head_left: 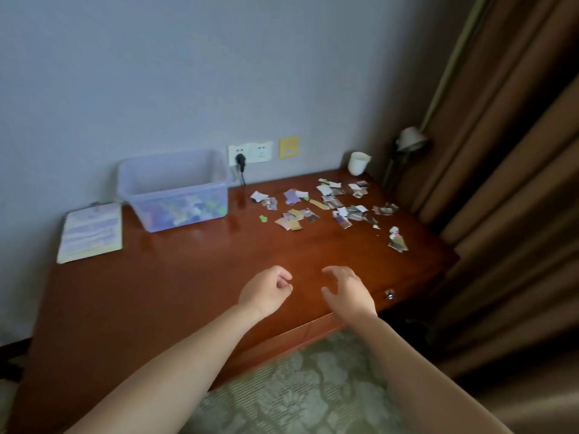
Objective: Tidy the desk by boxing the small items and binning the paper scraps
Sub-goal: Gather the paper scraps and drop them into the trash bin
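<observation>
A translucent plastic box (175, 191) stands at the back of the brown desk (188, 277) by the wall, with several colourful small items inside. Several torn paper scraps (326, 205) lie scattered over the desk's back right part, and a small green piece (263, 218) lies apart between them and the box. My left hand (266, 289) hovers over the desk's front, fingers curled, holding nothing. My right hand (347, 291) hovers beside it with loosely bent, spread fingers, also holding nothing. Both hands are well in front of the scraps.
A notebook (91, 233) lies at the desk's back left. A white cup (358, 162) stands at the back right corner, next to a lamp (410, 139) and brown curtains (501, 151). A black plug (240, 161) sits in the wall socket. A drawer knob (389, 294) shows on the desk's front.
</observation>
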Demonstrator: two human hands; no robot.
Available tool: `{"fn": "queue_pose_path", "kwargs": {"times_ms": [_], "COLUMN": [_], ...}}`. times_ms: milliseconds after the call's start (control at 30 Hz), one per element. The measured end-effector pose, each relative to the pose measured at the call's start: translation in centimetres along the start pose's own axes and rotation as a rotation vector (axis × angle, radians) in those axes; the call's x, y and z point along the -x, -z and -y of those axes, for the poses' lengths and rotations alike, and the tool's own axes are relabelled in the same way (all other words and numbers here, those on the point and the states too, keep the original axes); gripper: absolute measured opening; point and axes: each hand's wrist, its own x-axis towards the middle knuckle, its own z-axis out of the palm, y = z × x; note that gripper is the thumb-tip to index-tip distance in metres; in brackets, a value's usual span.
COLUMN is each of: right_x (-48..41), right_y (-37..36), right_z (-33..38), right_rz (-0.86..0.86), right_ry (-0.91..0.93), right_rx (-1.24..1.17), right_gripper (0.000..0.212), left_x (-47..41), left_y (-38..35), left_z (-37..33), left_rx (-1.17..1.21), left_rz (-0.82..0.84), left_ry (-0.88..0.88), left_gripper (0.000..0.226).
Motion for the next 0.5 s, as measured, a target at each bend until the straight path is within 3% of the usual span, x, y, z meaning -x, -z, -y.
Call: {"fn": "queue_pose_path", "kwargs": {"times_ms": [500], "right_x": [-7.1], "right_y": [7.3], "right_z": [-15.7], "right_rz": [-0.128], "right_ry": [-0.265], "right_rx": [-0.043], "right_gripper": [0.043], "left_x": [-14.9], "left_y": [-10.4], "left_z": [-11.7], "left_rx": [-0.054], "left_rz": [0.255], "left_ry": [-0.189], "left_gripper": [0.025]}}
